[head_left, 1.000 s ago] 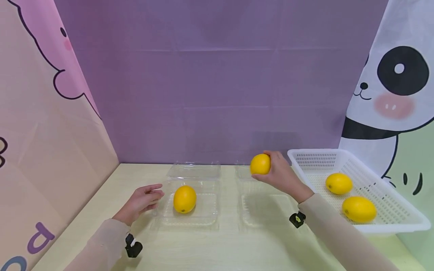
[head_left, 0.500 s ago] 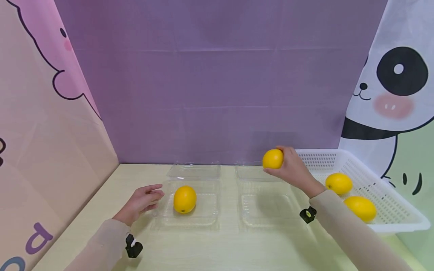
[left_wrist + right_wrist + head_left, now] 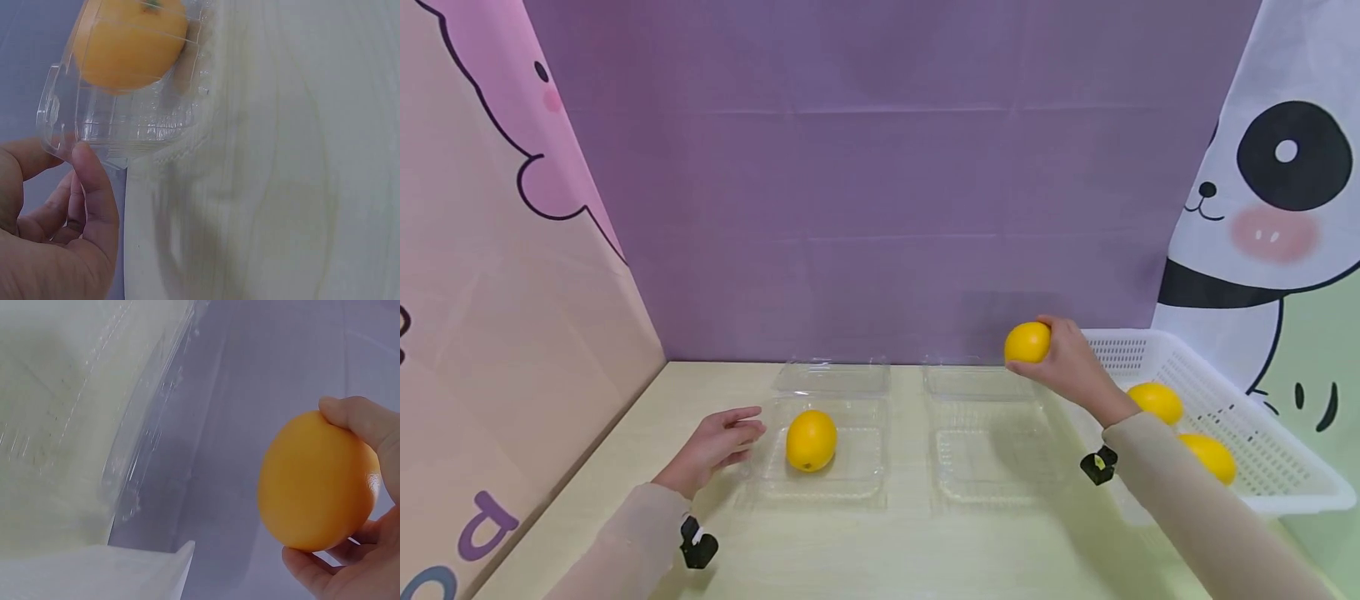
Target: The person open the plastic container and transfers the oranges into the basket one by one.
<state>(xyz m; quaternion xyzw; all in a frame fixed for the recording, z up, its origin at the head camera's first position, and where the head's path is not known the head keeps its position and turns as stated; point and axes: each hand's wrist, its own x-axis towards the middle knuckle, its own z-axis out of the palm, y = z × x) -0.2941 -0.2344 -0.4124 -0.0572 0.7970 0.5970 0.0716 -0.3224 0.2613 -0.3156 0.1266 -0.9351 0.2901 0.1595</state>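
My right hand point(image 3: 1071, 367) grips an orange point(image 3: 315, 481), a smooth yellow-orange fruit, between thumb and fingers. It holds the fruit raised at the back, between the right clear plastic clamshell box point(image 3: 988, 458) and the white basket. That box stands with its lid folded back and no fruit inside. Another orange point(image 3: 811, 440) sits in the left clamshell box point(image 3: 857, 487), its green stem end showing in the left wrist view. My left hand point(image 3: 722, 446) stays at this box's left side, fingers loosely extended, with thumb and forefinger tips right at a corner in the left wrist view.
The white perforated basket point(image 3: 1285, 492) stands at the right with two more fruits point(image 3: 1157, 402) in it, partly behind my right forearm. A purple cloth point(image 3: 865, 208) hangs behind the table point(image 3: 910, 550), and printed cloths flank both sides.
My right hand has moved right and slightly up with the orange, away from over the right box toward the basket. The left hand and the orange in the left box have stayed put.
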